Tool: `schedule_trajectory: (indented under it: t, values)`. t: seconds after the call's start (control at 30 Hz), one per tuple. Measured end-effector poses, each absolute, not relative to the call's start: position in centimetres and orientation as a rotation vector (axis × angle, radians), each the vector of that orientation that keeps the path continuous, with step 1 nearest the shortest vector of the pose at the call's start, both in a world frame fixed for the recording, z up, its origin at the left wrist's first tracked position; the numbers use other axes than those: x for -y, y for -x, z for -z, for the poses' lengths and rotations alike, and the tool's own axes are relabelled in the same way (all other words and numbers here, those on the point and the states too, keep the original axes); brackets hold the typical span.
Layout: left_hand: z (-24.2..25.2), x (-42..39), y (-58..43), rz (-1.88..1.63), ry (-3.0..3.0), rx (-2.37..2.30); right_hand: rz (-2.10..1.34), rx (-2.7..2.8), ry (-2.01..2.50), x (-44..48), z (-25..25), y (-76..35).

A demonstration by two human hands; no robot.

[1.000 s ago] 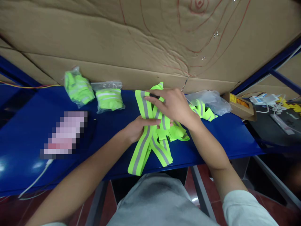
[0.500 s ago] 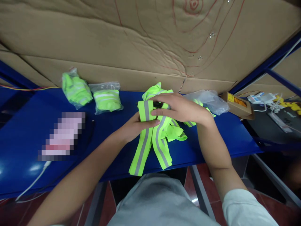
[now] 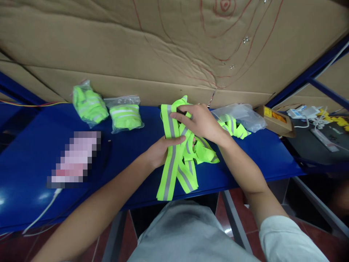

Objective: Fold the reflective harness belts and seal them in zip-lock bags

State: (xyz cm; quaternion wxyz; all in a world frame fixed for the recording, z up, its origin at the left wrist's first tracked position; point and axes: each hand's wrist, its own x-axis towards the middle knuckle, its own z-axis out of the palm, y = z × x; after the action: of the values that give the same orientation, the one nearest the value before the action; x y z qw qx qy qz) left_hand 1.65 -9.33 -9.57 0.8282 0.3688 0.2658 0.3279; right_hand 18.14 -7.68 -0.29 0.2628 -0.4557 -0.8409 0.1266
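A bundle of neon yellow-green reflective straps [image 3: 169, 167] with grey centre stripes is held up in front of me, its loose ends hanging near the table's front edge. My left hand [image 3: 160, 150] is closed around the straps from the left, thumb across the front. Above it, my right hand [image 3: 200, 120] grips the upper part of the bundle, near a small dark piece partly hidden by the fingers. More loops of the strap spread to the right below my right hand. Another piece of reflective strap [image 3: 235, 127] lies on the table farther right.
Two clear bags of folded reflective straps [image 3: 125, 115] stand at the back left. A phone-like pixelated object [image 3: 76, 156] with a white cable lies on the blue table [image 3: 131, 145]. At the right are an empty clear bag [image 3: 247, 115] and a small cardboard box [image 3: 275, 122].
My right hand has shifted up the bundle and turned, its fingers now pointing left. The front strap hangs straighter, and its top end sits higher. My left hand has moved slightly right.
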Motion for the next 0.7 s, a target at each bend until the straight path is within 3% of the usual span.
schedule_trajectory:
  t: [0.13,0.3,0.7]
  values:
    - [9.4,9.0,-1.3,-0.663,-0.793,-0.425,-0.500,2.358,1.115,7.7,-0.4,-19.4]
    - [9.2,8.7,-1.3,-0.816,-0.912,-0.639,-0.572,2.485,1.037,8.2,-1.8,-20.9]
    - [9.8,8.9,-1.4,-0.799,-0.766,-0.577,-0.484,2.438,1.060,7.4,0.3,-19.7]
